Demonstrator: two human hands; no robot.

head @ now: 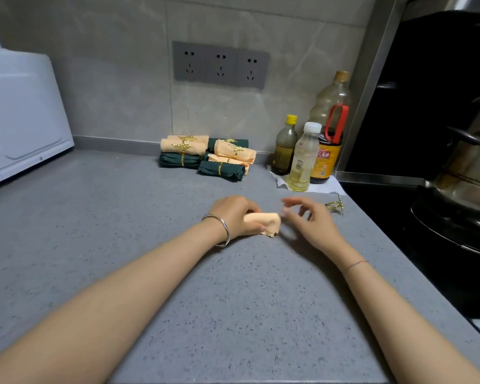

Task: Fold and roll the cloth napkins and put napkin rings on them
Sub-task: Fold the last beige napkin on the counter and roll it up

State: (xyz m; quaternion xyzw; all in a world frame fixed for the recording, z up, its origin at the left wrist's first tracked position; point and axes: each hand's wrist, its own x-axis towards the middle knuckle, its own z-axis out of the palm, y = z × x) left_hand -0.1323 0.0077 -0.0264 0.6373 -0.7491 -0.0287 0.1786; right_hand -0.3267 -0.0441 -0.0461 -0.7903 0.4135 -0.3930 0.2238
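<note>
Gripping a rolled peach napkin (264,221) on the grey counter (117,206), the left hand (233,214) is curling its fingers around it; the right hand (312,221) (fingers spread, empty) is hovering beside its end.

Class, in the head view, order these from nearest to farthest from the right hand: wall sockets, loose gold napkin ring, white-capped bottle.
1. Loose gold napkin ring, just right of the right hand.
2. White-capped bottle, behind the hand.
3. Wall sockets, up on the back wall.
</note>
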